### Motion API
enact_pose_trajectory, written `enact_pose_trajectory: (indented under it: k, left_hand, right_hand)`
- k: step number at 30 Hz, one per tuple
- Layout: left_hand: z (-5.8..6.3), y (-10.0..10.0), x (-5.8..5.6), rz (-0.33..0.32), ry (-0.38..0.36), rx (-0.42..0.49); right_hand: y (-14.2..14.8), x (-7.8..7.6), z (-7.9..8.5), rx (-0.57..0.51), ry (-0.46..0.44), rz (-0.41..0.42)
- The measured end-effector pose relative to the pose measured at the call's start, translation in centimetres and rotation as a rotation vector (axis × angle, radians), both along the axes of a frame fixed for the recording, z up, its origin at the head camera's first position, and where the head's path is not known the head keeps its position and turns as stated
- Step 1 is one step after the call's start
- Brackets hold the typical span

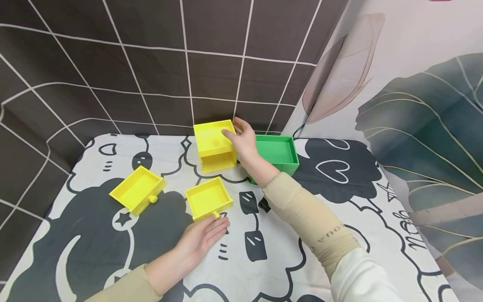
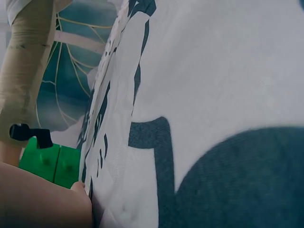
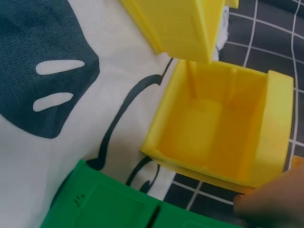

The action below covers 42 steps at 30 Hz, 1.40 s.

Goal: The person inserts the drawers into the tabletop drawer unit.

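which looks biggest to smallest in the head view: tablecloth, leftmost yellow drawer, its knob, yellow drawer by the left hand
1. Tablecloth
2. Leftmost yellow drawer and near yellow drawer: too alike to rank
3. Leftmost drawer's knob

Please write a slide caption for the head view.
Right hand gripping a yellow box, left hand beside a yellow drawer.

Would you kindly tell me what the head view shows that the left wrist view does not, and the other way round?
Only the head view: the yellow cabinet, gripped by the right hand; a yellow drawer and a second drawer; the brown gridded curtain.

Only the left wrist view: the dark seam dividing the front of the green box, clearly visible.

Both: the green box, the left hand, the right sleeve, the patterned cloth and the leaf-print backdrop.
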<state>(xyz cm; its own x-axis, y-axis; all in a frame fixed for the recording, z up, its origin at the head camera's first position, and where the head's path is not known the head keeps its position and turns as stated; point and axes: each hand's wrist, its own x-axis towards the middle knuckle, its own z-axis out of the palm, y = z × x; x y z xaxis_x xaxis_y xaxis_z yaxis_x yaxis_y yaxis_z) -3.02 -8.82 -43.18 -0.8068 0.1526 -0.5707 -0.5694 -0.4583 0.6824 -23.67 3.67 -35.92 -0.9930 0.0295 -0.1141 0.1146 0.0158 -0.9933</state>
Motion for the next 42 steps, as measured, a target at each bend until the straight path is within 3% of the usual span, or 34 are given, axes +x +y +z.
enact_pose_trajectory:
  k: [14, 23, 42]
  left_hand:
    - [-0.2, -0.5, -0.4, 0.029, -0.031, -0.035]
    - [-0.4, -1.4, -0.3, -0.014, -0.023, -0.035]
    - [0.0, -3.5, -0.3, -0.054, 0.002, -0.047]
  right_hand:
    - [-0.2, -1.3, -1.6, -0.113, -0.053, -0.063]
    - [-0.1, -0.3, -1.5, -0.208, -0.077, -0.048]
    - [0.0, 2.1, -2.2, -0.133, -0.038, -0.021]
